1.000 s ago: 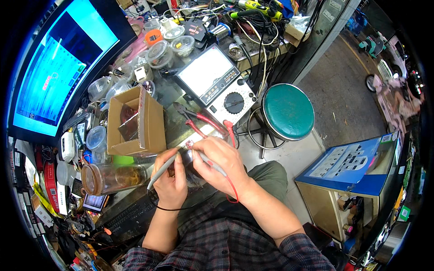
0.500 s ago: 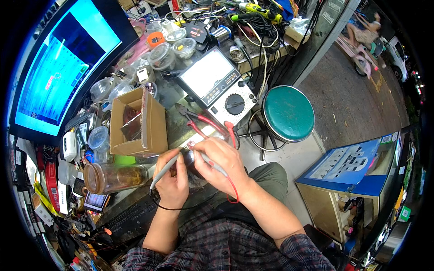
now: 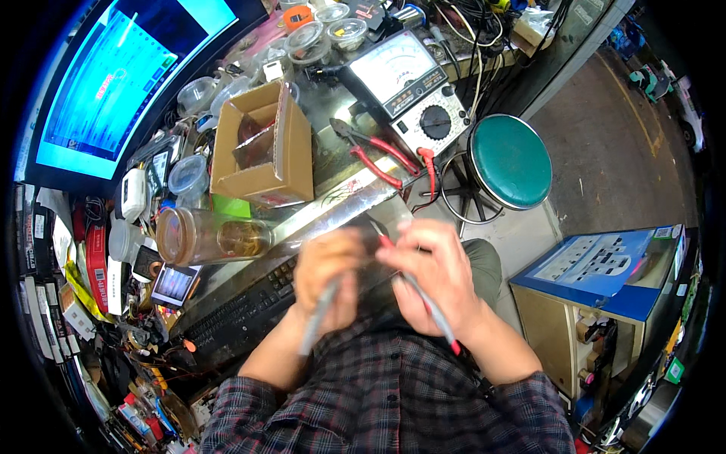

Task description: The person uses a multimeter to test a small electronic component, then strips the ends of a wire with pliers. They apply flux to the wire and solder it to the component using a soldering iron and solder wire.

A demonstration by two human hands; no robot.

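Note:
My left hand (image 3: pixel 329 272), motion-blurred, has closed fingers round a grey test probe (image 3: pixel 318 321). In my right hand (image 3: pixel 435 280) is another grey probe with red (image 3: pixel 437 316); a red and dark item at its fingertips is too blurred to name. Both hands are over my lap, just in front of the bench edge. Behind them are red-handled cutters (image 3: pixel 376 160) and an analog multimeter (image 3: pixel 401 91) with red and black leads plugged in. An open cardboard box (image 3: pixel 287 163) stands left of the cutters, above a clear jar (image 3: pixel 212 234) lying on its side.
A lit monitor (image 3: pixel 121 83) stands back left, with plastic tubs (image 3: pixel 306 41) and tangled cables behind the meter. A keyboard (image 3: pixel 234 314) is under the bench edge. A green stool (image 3: pixel 508 160) and a blue-topped cabinet (image 3: pixel 590 268) are at right, a roadway beyond.
The bench has shifted up and right in view. My hands have left the bench edge, pulled back toward my body and tilted, now blurred. A person on a pink scooter outside is gone.

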